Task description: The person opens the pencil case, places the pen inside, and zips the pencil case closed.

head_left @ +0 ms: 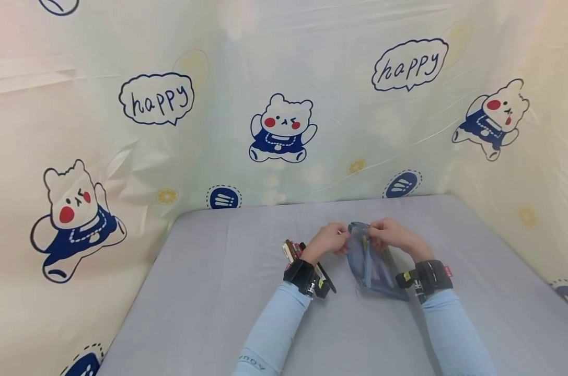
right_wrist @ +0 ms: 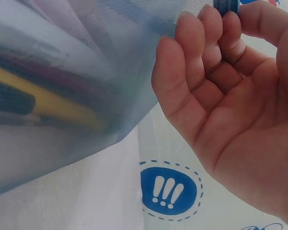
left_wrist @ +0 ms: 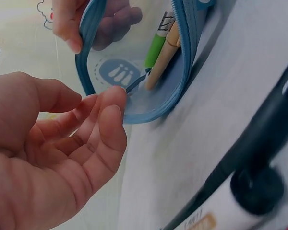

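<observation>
Translucent blue mesh zip pouch (head_left: 374, 269) on grey table (head_left: 227, 282), likely held by both sides to spread its mouth; right hand (head_left: 393, 235), fingers curled, pinches zip edge; left hand (head_left: 329, 239), fingers curled, seemingly pinches opposite rim, contact partly hidden; slim green-and-white pen (left_wrist: 156, 50), tan pen (left_wrist: 164, 58) inside; loose dark, red and white pens (head_left: 293, 250) near left hand; pale patterned curtain (head_left: 331, 180) reads "happy" twice.

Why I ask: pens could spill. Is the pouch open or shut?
Open: the left wrist view shows the pouch with zipper edges apart, pens visible between.
</observation>
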A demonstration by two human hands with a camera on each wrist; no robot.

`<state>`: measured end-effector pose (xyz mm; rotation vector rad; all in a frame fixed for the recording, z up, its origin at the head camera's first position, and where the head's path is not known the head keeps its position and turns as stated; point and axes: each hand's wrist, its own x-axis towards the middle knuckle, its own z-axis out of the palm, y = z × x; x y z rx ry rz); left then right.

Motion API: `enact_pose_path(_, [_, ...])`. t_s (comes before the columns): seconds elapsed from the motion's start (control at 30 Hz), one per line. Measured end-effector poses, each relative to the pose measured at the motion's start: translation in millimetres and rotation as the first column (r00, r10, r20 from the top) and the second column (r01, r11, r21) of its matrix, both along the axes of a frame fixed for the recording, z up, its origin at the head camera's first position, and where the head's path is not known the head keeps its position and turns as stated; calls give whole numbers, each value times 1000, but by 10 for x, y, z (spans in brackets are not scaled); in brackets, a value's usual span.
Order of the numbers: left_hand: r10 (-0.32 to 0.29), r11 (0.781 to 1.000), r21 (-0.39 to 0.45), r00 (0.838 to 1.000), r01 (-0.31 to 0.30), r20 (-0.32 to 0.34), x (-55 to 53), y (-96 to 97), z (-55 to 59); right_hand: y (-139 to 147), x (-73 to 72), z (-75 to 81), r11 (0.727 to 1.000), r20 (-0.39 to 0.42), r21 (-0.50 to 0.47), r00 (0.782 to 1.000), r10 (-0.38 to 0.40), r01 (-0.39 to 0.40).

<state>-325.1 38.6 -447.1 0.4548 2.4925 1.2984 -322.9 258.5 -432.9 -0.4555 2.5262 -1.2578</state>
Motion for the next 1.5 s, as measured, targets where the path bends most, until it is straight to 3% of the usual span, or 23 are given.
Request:
enact_pose_path(0.2, [20, 998, -54, 1000, -21, -8, 33, -124, 22, 7, 34, 12, 1000, 7, -4, 1000, 6, -6])
enact_pose_path(0.4, [55, 989, -134, 996, -65, -72, 38, -367, -16, -13, 27, 1, 1000, 0, 0, 1000, 18, -18])
enact_pose_path(0.57, [87, 983, -155, 993, -100, -83, 35, -552, -28, -15, 22, 1, 1000, -1, 11, 1000, 14, -14])
enact_pose_path(0.8, [61, 971, -221, 990, -88, -127, 40, -762, 50, 12, 14, -11, 1000, 6, 14, 1000, -3, 3])
enact_pose_path(1.1, [106, 947, -287, 984, -143, -141, 66, -1044, 203, 11, -23, 14, 1000, -12, -8, 1000, 14, -14])
enact_pose_path(1.27, [135, 931, -320, 981, -174, -141, 78, -1171, 208, 11, -22, 17, 1000, -12, 1, 1000, 20, -20])
enact_pose_path(1.5, [184, 903, -378, 979, -205, -92, 102, -1319, 198, 13, -25, -6, 1000, 0, 10, 1000, 21, -21])
